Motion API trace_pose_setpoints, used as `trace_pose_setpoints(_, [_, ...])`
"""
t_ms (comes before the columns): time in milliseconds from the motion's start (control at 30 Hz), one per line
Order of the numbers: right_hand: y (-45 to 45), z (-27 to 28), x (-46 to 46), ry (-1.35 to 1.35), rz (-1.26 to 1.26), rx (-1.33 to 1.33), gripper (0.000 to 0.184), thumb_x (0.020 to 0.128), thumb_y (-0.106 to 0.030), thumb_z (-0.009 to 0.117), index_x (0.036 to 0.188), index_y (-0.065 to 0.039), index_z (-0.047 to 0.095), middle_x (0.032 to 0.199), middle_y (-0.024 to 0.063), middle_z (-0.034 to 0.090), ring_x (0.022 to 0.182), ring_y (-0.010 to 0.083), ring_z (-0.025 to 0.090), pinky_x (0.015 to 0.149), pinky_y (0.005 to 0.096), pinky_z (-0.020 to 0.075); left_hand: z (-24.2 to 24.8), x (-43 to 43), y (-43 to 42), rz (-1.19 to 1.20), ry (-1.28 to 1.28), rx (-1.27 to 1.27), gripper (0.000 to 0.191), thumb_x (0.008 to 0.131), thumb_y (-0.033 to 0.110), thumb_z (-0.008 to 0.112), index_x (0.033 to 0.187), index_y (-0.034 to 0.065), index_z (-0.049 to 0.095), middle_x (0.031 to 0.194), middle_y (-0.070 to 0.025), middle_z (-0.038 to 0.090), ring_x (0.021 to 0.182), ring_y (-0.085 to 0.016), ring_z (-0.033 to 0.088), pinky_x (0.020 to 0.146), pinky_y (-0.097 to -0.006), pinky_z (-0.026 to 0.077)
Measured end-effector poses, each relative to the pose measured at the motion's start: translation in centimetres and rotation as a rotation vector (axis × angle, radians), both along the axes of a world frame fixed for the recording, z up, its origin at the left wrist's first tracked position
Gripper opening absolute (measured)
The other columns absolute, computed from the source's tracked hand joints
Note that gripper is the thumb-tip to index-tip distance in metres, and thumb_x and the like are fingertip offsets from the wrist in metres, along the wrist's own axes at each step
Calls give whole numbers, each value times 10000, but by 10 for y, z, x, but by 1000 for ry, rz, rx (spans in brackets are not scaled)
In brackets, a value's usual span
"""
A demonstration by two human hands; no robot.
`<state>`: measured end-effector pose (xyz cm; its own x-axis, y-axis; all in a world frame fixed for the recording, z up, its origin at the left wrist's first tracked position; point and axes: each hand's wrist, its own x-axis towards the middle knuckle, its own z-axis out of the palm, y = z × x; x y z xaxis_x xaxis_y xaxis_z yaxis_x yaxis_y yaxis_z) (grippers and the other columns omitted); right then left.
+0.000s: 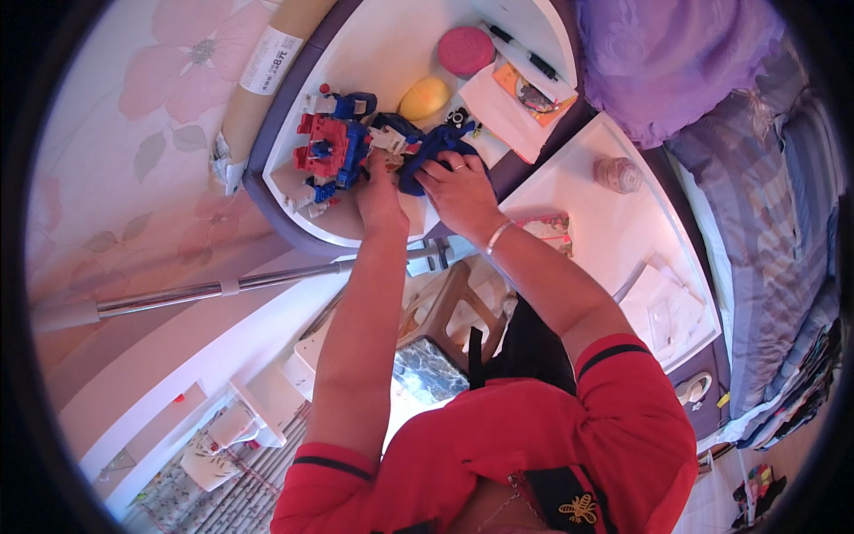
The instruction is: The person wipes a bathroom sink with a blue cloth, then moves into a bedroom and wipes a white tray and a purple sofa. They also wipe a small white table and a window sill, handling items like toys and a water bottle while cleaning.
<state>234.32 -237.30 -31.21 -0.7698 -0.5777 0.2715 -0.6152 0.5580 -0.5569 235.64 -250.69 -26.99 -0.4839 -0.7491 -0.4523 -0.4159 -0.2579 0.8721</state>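
A red, blue and white toy robot [333, 150] lies in the white-topped corner table. My left hand [382, 193] reaches to its white leg parts; the fingertips are partly hidden, so its hold is unclear. My right hand [457, 190], with a ring and a bracelet at the wrist, rests with bent fingers on a dark blue cloth [437, 150] beside the toy's legs. A yellow egg-shaped thing [425, 98] lies just beyond the legs, and a small black-and-white figure [458, 118] is close to the cloth.
Farther back are a round pink box [466, 51], a black marker [542, 67] and a white paper packet [500, 107]. A jar [617, 175] and papers [660, 310] lie on the lower white surface at right. A metal pole [267, 276] crosses at left, near a cardboard tube [257, 100].
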Motion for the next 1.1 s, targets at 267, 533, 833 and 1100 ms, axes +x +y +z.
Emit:
trace_pose_setpoints(267, [-19, 12, 46, -137, 107, 7, 160, 758, -155, 585, 894, -100, 648, 937, 26, 569, 937, 232, 531, 781, 358, 439, 10, 1, -5, -43, -29, 93, 581, 904, 394, 645, 1318, 29, 465, 1277, -106, 551, 1136, -216, 547, 928, -344, 441])
trace_pose_setpoints(533, [49, -4, 93, -1223, 142, -191, 236, 845, -216, 533, 929, -24, 641, 900, 184, 663, 851, 289, 656, 769, 405, 514, 9, 27, -15, -302, -65, 102, 545, 904, 252, 616, 1377, 96, 394, 1374, -58, 456, 1228, -145, 433, 1018, -325, 341])
trace_pose_setpoints(833, [119, 10, 155, -1759, 148, -207, 466, 937, -465, 570, 1154, -53, 593, 995, 69, 629, 883, 153, 591, 757, 315, 494, 48, 75, 68, -456, -132, 130, 546, 934, 282, 607, 1399, 66, 418, 1258, -72, 527, 1161, -185, 513, 1008, -368, 406])
trace_pose_setpoints(1100, [108, 16, 156, -1951, -56, -658, 325, 944, -320, 579, 1121, -48, 576, 995, 81, 608, 857, 159, 608, 718, 315, 519, 31, -38, 122, -647, -294, 45, 571, 922, 434, 593, 1343, 76, 447, 1194, -84, 542, 1077, -189, 550, 846, -368, 505])
